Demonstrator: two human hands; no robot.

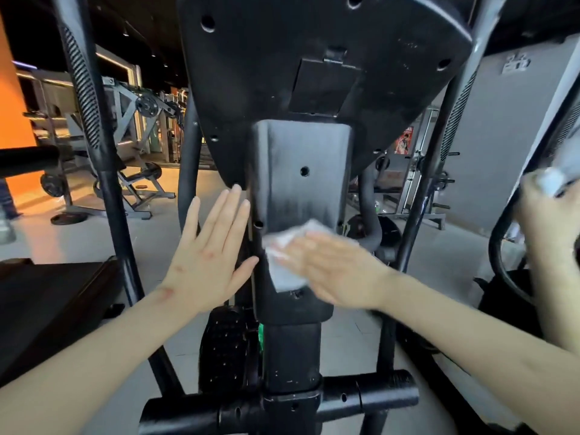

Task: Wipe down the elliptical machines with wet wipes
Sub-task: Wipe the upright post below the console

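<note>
The right hand (332, 271) lies flat, fingers straight, and presses a white wet wipe (288, 246) against the lower part of the elliptical's black mast cover (301, 171), towards its left edge. It grips nothing; the palm and fingers pin the wipe down. The left hand (210, 255) is spread open with straight fingers just beside the cover's left edge, thumb at or near it, holding nothing.

The cover shows dull grey streaks above the wipe, so this panel seems to be partly done, with its bottom edge yet to be covered. The console back (314, 58), the swing handle (103, 152), the pedal (224, 346) and the base crossbar (376, 394) give no clear sign of wiping and probably remain.

At the right edge, another person's hand (546, 221) holds a second wipe (555, 180) against a neighbouring machine.
</note>
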